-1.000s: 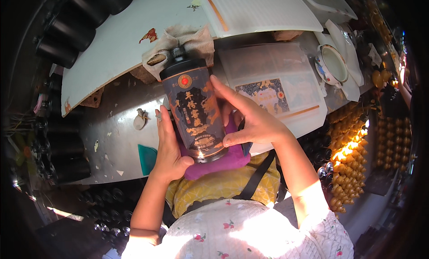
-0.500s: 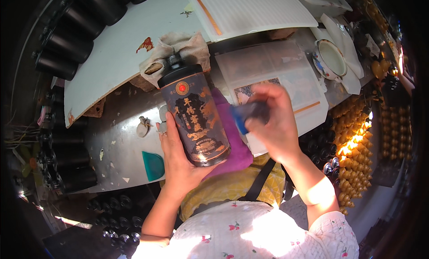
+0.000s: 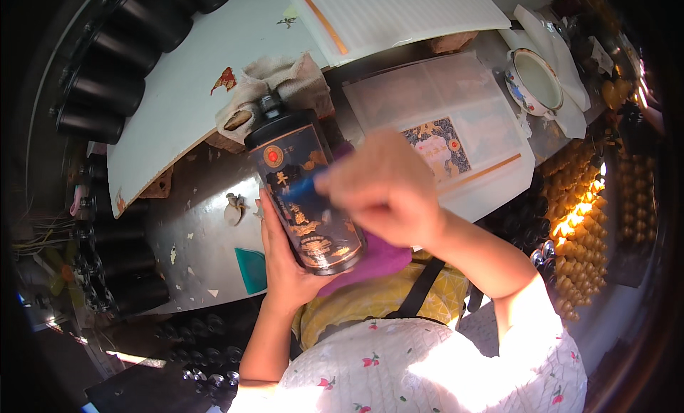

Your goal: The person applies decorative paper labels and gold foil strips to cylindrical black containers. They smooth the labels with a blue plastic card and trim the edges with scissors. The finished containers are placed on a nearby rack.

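My left hand (image 3: pixel 279 260) grips a black bottle (image 3: pixel 281 128) from its lower left side, holding it tilted with the neck pointing away. A dark label (image 3: pixel 313 220) with gold decoration and a red round emblem covers the bottle's front. My right hand (image 3: pixel 388 192), blurred by motion, is closed on a small blue flat tool (image 3: pixel 303 190), whose edge lies over the label's middle; its exact kind is unclear. Under the bottle spreads a purple cloth (image 3: pixel 385 263). Close to my left wrist is a teal scraper (image 3: pixel 251 270).
A crumpled whitish cloth (image 3: pixel 285 81) lies beyond the bottle's neck. On the right are a patterned label sheet (image 3: pixel 438 146) on translucent sheets and an enamel bowl (image 3: pixel 534 81). Several black bottles (image 3: pixel 107 85) line the left, and gold-coloured pieces (image 3: pixel 577 235) hang at the right.
My right hand has moved left with the blue tool, from beside the bottle to over its label. The left hand keeps its hold; the bottle has shifted slightly within the view.
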`<act>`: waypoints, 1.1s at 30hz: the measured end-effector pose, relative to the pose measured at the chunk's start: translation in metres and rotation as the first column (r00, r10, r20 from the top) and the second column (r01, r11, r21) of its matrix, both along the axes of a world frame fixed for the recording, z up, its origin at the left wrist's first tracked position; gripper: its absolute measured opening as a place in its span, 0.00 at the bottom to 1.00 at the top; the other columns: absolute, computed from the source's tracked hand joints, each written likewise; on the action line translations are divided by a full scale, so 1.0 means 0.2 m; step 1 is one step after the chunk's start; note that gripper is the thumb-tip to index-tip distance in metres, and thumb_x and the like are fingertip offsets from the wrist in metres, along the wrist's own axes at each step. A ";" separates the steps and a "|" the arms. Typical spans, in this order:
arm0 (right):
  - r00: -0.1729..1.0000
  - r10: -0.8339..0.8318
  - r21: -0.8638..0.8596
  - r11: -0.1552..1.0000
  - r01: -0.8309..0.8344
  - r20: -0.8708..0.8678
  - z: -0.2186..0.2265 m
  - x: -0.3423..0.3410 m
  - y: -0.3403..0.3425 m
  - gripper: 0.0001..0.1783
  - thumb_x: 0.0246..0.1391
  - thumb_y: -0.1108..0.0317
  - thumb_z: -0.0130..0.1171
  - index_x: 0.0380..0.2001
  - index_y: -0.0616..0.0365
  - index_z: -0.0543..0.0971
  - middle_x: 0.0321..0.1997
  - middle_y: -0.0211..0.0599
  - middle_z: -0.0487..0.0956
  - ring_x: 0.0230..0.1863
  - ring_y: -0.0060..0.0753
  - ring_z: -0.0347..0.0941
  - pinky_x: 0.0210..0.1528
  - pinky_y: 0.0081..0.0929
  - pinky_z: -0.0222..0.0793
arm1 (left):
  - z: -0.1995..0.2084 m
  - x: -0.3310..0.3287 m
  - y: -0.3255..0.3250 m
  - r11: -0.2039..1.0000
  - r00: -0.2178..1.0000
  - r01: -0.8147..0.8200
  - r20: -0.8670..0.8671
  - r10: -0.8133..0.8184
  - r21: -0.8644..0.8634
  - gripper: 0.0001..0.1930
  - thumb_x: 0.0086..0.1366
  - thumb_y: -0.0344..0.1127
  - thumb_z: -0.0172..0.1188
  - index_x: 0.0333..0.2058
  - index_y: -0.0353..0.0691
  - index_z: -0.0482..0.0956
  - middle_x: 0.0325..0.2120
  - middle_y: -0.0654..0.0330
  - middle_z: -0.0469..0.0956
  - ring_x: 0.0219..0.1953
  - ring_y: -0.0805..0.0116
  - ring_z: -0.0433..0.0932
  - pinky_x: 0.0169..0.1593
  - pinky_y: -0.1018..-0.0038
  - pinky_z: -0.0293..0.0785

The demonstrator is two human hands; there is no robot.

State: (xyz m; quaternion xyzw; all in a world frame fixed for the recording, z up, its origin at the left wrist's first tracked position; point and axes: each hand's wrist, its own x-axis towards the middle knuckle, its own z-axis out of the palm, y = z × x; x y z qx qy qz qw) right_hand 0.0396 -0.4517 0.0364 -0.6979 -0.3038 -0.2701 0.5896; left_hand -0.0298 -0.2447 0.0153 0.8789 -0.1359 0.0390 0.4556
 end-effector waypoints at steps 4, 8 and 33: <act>0.940 0.289 -0.049 0.952 -0.302 -0.180 -0.04 -0.24 -0.12 0.11 0.43 0.74 0.72 0.32 0.51 0.82 0.34 0.25 0.81 0.37 0.31 0.79 0.40 0.30 0.70 | -0.07 -0.01 0.04 0.996 0.998 -0.024 -0.056 0.020 -0.080 0.75 0.36 0.47 0.84 0.71 0.30 0.33 0.65 0.40 0.57 0.66 0.44 0.62 0.66 0.58 0.58; 0.726 0.380 0.445 0.889 -0.113 -0.573 -0.01 0.07 0.00 0.14 0.48 0.79 0.68 0.36 0.59 0.75 0.35 0.29 0.78 0.40 0.18 0.74 0.43 0.21 0.71 | -0.04 0.00 0.05 0.996 0.998 0.034 -0.057 -0.038 -0.081 0.77 0.34 0.47 0.85 0.71 0.30 0.33 0.65 0.41 0.58 0.65 0.47 0.64 0.67 0.59 0.59; 0.799 0.190 0.179 0.978 -0.105 -0.570 0.31 0.20 0.12 0.10 0.43 0.79 0.67 0.31 0.56 0.81 0.30 0.32 0.81 0.31 0.34 0.77 0.33 0.27 0.69 | -0.06 -0.01 -0.03 0.956 0.999 -0.034 0.017 0.041 -0.291 0.73 0.43 0.43 0.82 0.70 0.30 0.27 0.47 0.38 0.75 0.46 0.47 0.81 0.50 0.63 0.76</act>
